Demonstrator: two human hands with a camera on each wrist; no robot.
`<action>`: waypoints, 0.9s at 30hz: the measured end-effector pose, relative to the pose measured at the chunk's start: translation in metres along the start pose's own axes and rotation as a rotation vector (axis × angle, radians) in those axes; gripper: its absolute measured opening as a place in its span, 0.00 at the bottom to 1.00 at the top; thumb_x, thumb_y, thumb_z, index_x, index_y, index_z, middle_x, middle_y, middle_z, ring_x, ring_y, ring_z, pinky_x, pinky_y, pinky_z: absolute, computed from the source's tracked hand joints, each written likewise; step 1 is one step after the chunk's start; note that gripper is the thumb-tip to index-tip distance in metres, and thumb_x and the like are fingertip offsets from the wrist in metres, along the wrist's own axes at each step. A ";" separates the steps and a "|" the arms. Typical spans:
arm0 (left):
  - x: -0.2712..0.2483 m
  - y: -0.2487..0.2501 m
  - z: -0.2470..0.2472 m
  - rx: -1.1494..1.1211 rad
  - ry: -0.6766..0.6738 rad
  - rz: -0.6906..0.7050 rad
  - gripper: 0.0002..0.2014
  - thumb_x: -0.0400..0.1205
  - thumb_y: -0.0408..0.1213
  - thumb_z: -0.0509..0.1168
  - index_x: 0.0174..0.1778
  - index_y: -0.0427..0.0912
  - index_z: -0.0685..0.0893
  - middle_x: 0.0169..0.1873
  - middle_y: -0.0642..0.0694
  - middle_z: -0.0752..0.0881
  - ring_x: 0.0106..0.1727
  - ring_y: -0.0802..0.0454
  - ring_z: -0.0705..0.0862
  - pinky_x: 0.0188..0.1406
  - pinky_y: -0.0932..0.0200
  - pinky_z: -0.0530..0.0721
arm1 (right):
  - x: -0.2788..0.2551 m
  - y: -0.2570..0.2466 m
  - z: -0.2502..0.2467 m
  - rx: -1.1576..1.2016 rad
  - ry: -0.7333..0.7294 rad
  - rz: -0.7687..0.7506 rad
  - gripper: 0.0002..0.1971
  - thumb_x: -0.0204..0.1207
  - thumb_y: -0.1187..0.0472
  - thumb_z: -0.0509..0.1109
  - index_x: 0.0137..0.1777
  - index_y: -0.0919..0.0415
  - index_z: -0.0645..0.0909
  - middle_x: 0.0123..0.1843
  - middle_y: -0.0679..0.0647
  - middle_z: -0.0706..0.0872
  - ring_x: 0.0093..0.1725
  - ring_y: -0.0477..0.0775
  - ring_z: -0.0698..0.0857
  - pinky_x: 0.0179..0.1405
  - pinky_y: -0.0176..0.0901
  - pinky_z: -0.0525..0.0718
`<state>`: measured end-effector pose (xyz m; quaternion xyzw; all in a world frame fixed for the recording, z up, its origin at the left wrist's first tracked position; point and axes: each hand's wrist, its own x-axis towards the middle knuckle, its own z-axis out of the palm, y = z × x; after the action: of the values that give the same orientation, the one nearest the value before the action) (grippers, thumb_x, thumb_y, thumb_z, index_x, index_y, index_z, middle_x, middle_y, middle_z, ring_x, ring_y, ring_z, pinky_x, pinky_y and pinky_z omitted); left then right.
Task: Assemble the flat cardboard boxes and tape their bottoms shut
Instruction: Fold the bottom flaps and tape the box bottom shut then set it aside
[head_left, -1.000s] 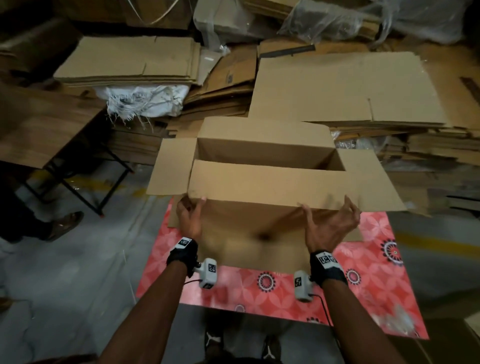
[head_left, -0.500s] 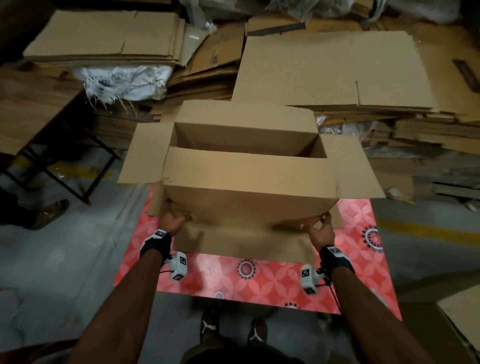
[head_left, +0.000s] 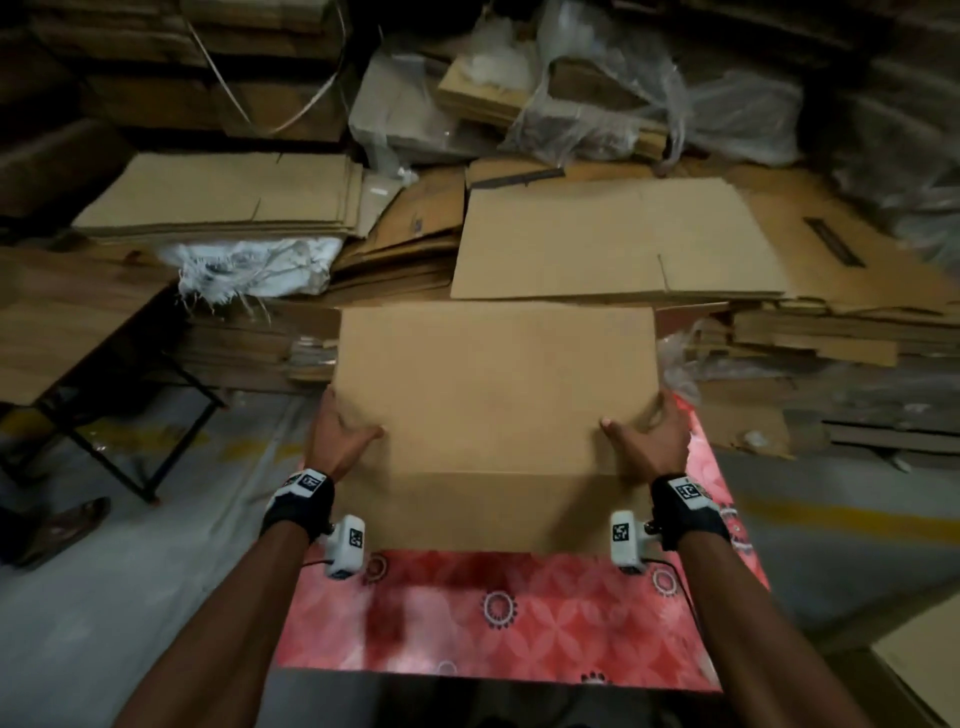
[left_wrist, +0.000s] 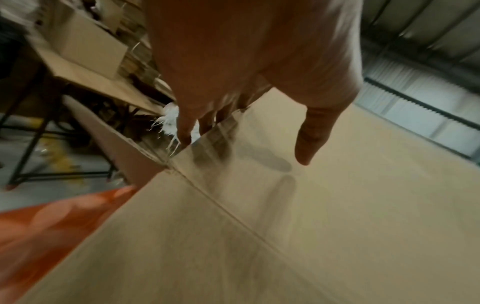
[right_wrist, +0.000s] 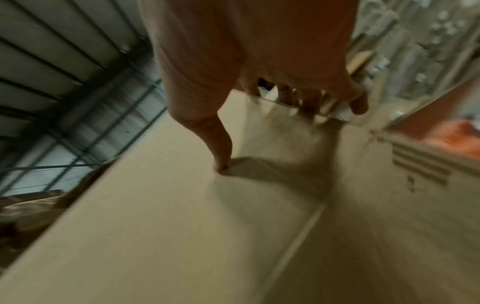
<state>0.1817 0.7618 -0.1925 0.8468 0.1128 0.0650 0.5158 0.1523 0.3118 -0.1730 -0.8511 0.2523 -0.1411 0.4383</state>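
A brown cardboard box (head_left: 493, 395) stands on the red patterned mat (head_left: 493, 613), with a plain closed panel facing up and a lower flap hanging toward me. My left hand (head_left: 343, 431) grips its left edge, thumb on the top face and fingers over the side. My right hand (head_left: 647, 436) grips the right edge the same way. In the left wrist view the left hand (left_wrist: 233, 102) has its fingers wrapped past the box (left_wrist: 285, 226) corner. In the right wrist view the right hand (right_wrist: 259, 92) presses its thumb on the box (right_wrist: 182, 216) panel.
Stacks of flat cardboard (head_left: 613, 239) fill the back, with another pile (head_left: 223, 197) at back left and plastic-wrapped bundles (head_left: 623, 104) above. A wooden table (head_left: 62, 332) on black legs stands left. A person's shoe (head_left: 62, 525) is on the floor at left.
The box, whose open flaps faced up, has been turned over so a plain panel faces up. Both hands have shifted from its front bottom edge to its side edges.
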 end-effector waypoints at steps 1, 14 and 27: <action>0.006 0.010 -0.003 0.006 -0.018 0.000 0.46 0.66 0.41 0.84 0.80 0.44 0.71 0.65 0.48 0.86 0.63 0.46 0.85 0.65 0.49 0.82 | 0.002 -0.010 -0.007 -0.003 0.016 -0.053 0.49 0.58 0.41 0.87 0.80 0.48 0.71 0.75 0.60 0.78 0.74 0.66 0.78 0.75 0.60 0.78; 0.021 0.021 -0.002 0.285 -0.250 -0.105 0.53 0.53 0.61 0.78 0.73 0.37 0.76 0.77 0.38 0.71 0.75 0.38 0.76 0.73 0.43 0.78 | 0.004 -0.011 -0.012 -0.304 -0.239 -0.028 0.56 0.52 0.32 0.84 0.79 0.55 0.71 0.72 0.64 0.82 0.69 0.67 0.83 0.69 0.60 0.83; -0.013 -0.013 -0.011 0.841 -0.198 -0.073 0.43 0.84 0.65 0.58 0.91 0.56 0.48 0.89 0.32 0.39 0.88 0.27 0.38 0.82 0.23 0.39 | -0.051 0.004 0.046 -0.442 -0.317 -0.065 0.56 0.63 0.21 0.71 0.88 0.45 0.58 0.86 0.62 0.62 0.77 0.74 0.76 0.72 0.68 0.79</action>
<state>0.1646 0.7734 -0.1986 0.9809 0.1092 -0.0864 0.1359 0.1298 0.3684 -0.2038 -0.9452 0.1775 0.0384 0.2712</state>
